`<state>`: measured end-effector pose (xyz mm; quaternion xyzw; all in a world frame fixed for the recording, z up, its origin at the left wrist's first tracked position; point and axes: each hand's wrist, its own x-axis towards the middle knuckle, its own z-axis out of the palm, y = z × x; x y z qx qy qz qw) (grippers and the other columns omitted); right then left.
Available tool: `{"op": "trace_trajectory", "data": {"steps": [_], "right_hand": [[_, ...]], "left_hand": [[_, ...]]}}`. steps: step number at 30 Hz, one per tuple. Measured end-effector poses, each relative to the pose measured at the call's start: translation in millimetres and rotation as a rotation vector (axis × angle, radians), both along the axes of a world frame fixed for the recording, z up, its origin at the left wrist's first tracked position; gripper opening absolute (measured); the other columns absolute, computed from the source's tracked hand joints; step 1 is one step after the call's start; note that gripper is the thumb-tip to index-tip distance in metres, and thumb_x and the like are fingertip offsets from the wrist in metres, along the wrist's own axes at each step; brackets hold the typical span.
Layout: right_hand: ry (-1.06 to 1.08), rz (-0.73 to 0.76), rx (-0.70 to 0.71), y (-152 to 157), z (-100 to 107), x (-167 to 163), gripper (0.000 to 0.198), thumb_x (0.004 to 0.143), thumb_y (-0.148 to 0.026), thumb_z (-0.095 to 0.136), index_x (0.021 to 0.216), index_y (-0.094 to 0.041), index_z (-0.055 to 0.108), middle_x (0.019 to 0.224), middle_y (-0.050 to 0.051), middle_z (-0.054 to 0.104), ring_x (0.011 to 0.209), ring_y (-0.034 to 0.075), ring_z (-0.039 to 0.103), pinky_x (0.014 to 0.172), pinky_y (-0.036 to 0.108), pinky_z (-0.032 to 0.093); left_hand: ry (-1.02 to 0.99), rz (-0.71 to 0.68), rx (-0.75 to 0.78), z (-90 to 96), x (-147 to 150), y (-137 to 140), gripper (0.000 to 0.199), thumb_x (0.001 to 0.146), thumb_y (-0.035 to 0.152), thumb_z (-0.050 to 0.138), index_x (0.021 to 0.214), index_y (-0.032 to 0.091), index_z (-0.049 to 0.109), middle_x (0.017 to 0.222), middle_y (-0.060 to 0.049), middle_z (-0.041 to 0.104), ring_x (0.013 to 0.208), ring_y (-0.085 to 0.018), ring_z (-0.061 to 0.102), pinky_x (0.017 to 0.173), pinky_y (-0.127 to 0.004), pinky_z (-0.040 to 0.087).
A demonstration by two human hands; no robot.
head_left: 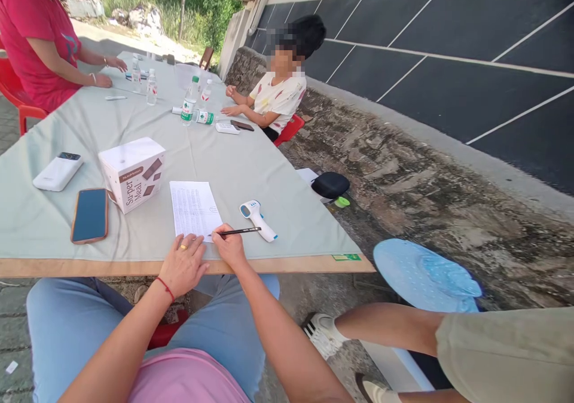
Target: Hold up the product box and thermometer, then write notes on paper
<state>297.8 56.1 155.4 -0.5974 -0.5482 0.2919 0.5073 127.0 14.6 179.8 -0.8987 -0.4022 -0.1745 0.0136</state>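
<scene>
A white sheet of paper with rows of writing lies near the front edge of the table. My left hand, with a ring and a red wrist cord, rests flat across the paper's lower edge, fingers stretched out. My right hand is closed around a dark pen, its tip at the paper's lower right. Just right of that hand lies a white infrared thermometer. To the left of the paper stands a white "Super Meal" box, with a phone in an orange-brown case beside it.
A white power bank lies on the left of the cloth-covered table. Farther back stand several water bottles. Two people sit at the far sides; another person's legs and a blue sun hat are at right.
</scene>
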Motion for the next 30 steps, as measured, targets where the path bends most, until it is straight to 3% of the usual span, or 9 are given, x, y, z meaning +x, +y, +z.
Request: {"op": "trace_trajectory", "data": {"steps": [30], "right_hand": [[-0.051, 0.007, 0.022, -2.0, -1.9, -0.1, 0.015, 0.068, -0.037, 0.052, 0.062, -0.023, 0.053, 0.055, -0.004, 0.054, 0.055, 0.014, 0.049, 0.056, 0.027, 0.041]], "left_hand": [[0.003, -0.002, 0.005, -0.2, 0.3, -0.1, 0.031, 0.092, 0.036, 0.049, 0.118, 0.021, 0.055, 0.135, -0.009, 0.056, 0.128, -0.026, 0.045, 0.111, -0.048, 0.029]]}}
